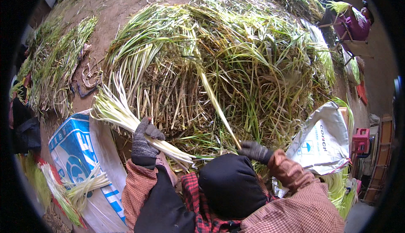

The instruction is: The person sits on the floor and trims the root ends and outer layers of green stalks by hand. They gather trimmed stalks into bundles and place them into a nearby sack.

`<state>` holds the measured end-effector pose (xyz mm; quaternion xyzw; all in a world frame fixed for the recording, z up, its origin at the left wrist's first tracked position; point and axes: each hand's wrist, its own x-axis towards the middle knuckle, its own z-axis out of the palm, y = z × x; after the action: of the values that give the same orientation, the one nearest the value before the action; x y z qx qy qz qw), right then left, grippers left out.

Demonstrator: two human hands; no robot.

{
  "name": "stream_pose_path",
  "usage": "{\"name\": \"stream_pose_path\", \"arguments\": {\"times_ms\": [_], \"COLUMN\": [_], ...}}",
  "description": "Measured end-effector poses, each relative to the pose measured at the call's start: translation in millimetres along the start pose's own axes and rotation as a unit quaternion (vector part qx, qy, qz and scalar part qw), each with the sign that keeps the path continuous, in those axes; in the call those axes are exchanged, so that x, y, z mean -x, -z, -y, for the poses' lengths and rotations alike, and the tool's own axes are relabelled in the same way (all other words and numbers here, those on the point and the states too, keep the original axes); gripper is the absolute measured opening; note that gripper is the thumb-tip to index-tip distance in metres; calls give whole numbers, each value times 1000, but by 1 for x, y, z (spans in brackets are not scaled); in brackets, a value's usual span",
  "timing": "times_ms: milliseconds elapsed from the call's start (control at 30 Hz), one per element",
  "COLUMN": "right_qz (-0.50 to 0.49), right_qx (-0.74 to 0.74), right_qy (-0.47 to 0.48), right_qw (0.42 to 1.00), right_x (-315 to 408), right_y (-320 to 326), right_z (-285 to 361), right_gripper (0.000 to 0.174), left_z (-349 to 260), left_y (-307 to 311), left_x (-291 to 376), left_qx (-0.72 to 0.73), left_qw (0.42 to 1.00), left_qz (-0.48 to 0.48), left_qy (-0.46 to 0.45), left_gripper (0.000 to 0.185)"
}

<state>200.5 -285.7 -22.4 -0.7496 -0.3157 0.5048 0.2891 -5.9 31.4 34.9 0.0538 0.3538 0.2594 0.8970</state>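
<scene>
My left hand (146, 138), in a grey knitted glove, is closed around a bundle of pale leafy stalks (120, 114), whose white ends point to the lower right. My right hand (254, 151), in a dark glove, grips the lower end of a long yellowish stalk (212, 100) that stretches up to the far part of the pile and is partly blurred. In front of me lies a broad heap of green and withered stalks (227, 71), brown and dry at its near side.
A blue and white woven sack (79, 141) with pale stalks (87, 182) lies at left, a white sack (319, 141) at right. More stalks (57, 71) cover the ground at far left. Two people (354, 24) are at upper right, near a wooden-framed seat (356, 46). A pink plastic object (360, 139) stands at right.
</scene>
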Motion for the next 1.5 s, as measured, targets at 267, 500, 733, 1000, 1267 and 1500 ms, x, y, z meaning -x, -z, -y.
{"name": "stream_pose_path", "arguments": {"times_ms": [267,500,733,1000,1267,1500], "right_qz": [73,88,-48,-135,-184,-247], "right_qx": [68,72,118,87,-170,-302], "right_qy": [-194,-117,-61,13,82,272], "right_qw": [976,987,990,987,965,880], "right_x": [115,116,137,159,194,249], "right_y": [-11,-14,-12,-6,22,61], "right_z": [-26,9,-8,14,27,86], "right_gripper": [45,53,45,37,19,18], "left_z": [20,-7,-7,-24,-32,-44], "left_y": [4,14,1,29,28,30], "left_x": [1,-9,14,4,31,62], "left_qx": [-178,13,27,41,66,65], "left_qw": [967,998,998,996,993,990], "left_qz": [156,56,44,47,83,74], "left_qy": [-98,5,-26,-62,-58,-101], "left_gripper": [10,21,27,20,13,12]}}
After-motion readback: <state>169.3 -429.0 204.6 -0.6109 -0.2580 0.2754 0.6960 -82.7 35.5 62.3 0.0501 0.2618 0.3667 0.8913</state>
